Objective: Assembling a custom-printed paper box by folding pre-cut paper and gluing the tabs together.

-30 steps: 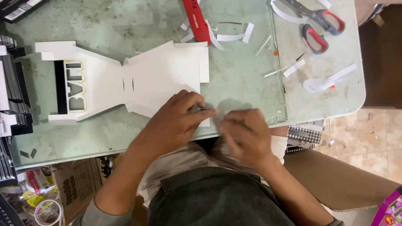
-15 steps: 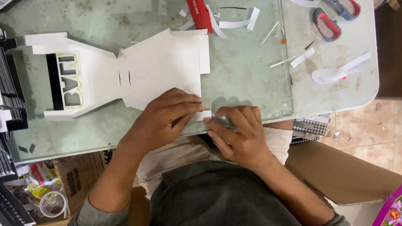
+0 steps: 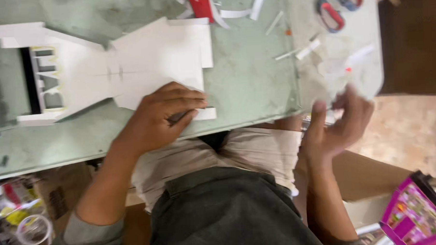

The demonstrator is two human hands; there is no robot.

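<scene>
Left hand [image 3: 164, 117] is pressed flat on the near edge of the white foam-board piece [image 3: 143, 62], prob. to stop it sliding on the glass table [image 3: 250, 82]. Right hand [image 3: 339, 125] is off the board's right, past the table edge, fingers spread, empty (blurry). Scissors [image 3: 337, 9] lie at the far right.

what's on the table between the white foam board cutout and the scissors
In the head view, between the white foam board cutout and the scissors is bare green tabletop scattered with a few white strips.
</scene>
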